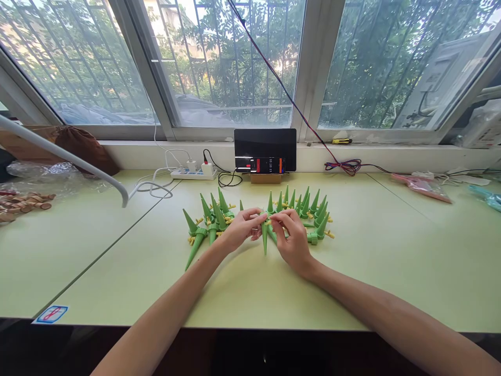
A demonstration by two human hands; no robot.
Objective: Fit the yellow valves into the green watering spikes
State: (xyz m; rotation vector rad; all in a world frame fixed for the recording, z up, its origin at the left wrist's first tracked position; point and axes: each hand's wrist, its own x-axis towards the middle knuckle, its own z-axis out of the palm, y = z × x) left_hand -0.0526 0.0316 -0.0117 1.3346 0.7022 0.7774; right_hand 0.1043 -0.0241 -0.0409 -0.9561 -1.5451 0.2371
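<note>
My left hand [246, 227] is closed around the upper end of a green plastic watering spike [265, 243], whose point hangs downward over the table. Right beside it, my right hand [293, 237] has its thumb and fingers pinched at the spike's top; whatever lies between those fingertips is too small to make out. Left of my hands stand several green watering spikes [219, 216] with small yellow valves, some upright and some lying down. More green spikes [303, 203] with yellow valves form a group behind and to the right of my right hand.
A phone [268, 165] leans on a dark tablet [265, 141] at the back. Left of it lies a white power strip [193, 172] with cables. A grey curved bar [70, 156] crosses the left side. Wooden pieces [25, 205] sit far left, a pink packet [421, 187] right.
</note>
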